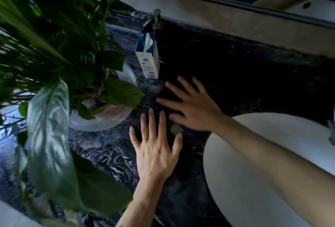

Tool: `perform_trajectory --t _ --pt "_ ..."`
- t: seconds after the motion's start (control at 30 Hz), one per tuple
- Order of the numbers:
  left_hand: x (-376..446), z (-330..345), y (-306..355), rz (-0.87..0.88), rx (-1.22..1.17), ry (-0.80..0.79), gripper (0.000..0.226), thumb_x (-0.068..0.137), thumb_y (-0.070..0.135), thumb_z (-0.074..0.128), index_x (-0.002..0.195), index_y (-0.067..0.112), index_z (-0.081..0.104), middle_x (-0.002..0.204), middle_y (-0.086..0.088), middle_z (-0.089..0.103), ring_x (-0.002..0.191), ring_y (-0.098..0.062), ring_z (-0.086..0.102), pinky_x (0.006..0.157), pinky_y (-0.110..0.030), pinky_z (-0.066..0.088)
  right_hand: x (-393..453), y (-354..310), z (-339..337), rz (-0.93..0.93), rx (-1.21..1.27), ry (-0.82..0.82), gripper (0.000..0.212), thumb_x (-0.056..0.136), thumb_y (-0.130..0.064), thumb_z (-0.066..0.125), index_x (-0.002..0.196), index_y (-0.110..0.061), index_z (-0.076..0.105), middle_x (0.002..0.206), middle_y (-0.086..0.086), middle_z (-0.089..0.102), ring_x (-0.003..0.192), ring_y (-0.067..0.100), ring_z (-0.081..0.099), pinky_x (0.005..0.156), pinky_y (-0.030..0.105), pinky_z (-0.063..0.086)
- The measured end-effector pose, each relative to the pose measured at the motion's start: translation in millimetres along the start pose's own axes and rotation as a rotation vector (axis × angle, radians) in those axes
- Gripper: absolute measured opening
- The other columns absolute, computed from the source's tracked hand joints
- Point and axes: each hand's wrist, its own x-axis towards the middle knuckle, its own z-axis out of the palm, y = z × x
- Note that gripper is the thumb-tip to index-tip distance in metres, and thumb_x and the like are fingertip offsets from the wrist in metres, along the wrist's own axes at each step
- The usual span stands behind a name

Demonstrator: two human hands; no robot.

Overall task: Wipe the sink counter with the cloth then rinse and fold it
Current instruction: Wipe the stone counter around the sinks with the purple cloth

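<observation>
Presently: right hand [192, 107], fingers splayed flat, pressing dark purple cloth [169, 98] beneath them onto marble counter [101, 152] for wiping; left hand [155, 152], fingers spread, bracing alongside.

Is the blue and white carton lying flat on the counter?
No, the carton stands upright on the dark marble counter, just in front of the metal pump dispenser.

Dim, bluish light falls from the left, glinting off the clear glass plant bowl [101, 123] and the veins of the dark marble counter [101, 154] just in front of it. Right of the bowl the stone sinks into near-black shadow. Motion blur smears the large green leaves [49, 121]; wide-angle distortion bends the black-framed mirror [235, 5].
</observation>
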Motion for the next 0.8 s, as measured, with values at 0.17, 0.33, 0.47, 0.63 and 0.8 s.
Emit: perform_trajectory --t 0.17,0.33,0.47,0.63,0.8 --pt "-0.3 -1.2 2.0 -0.017 -0.010 0.000 0.075 0.096 0.067 0.024 0.157 0.023 0.023 0.170 -0.005 0.010 0.157 -0.023 0.000 0.123 -0.061 0.005 -2.2 7.6 0.5 0.040 0.019 -0.032 0.058 0.097 -0.069 0.020 0.154 -0.057 0.012 0.171 -0.011 0.008 0.158 0.027 0.002 0.125 0.056 0.004" --pt "-0.1 -2.2 -0.4 -0.022 -0.020 0.020 0.074 0.095 0.068 0.023 0.159 0.031 0.016 0.170 -0.001 0.006 0.157 -0.021 -0.002 0.124 -0.059 0.003 33.4 49.1 -8.0 0.325 0.066 0.034 0.056 0.100 -0.066 0.022 0.154 -0.055 0.015 0.171 -0.010 0.012 0.158 0.026 0.006 0.124 0.053 0.003" --pt "-0.2 -1.3 -0.5 -0.014 -0.009 0.011 0.072 0.095 0.068 0.021 0.159 0.036 0.013 0.171 0.000 0.003 0.157 -0.021 -0.003 0.124 -0.058 0.002 -37.1 88.1 -3.4 0.502 0.055 0.088 0.058 0.100 -0.063 0.022 0.157 -0.049 0.017 0.170 -0.008 0.017 0.157 0.024 0.012 0.124 0.053 0.008" --pt "-1.5 -1.6 1.2 -0.012 -0.020 0.011 0.071 0.096 0.067 0.012 0.160 0.037 0.011 0.171 -0.002 -0.001 0.157 -0.022 -0.008 0.123 -0.059 -0.001 -107.4 120.9 1.3 0.721 0.019 0.055 0.059 0.101 -0.062 0.021 0.158 -0.047 0.013 0.171 -0.005 0.012 0.156 0.026 0.011 0.124 0.057 0.010" --pt "-1.2 -1.0 2.9 -0.012 -0.042 0.036 0.072 0.098 0.064 0.011 0.161 0.030 0.010 0.171 -0.004 0.004 0.157 -0.023 -0.003 0.123 -0.060 0.001 -74.5 33.4 7.5 0.574 0.034 0.105 0.058 0.096 -0.059 0.034 0.153 -0.046 0.034 0.166 0.001 0.031 0.152 0.039 0.026 0.119 0.061 0.018"
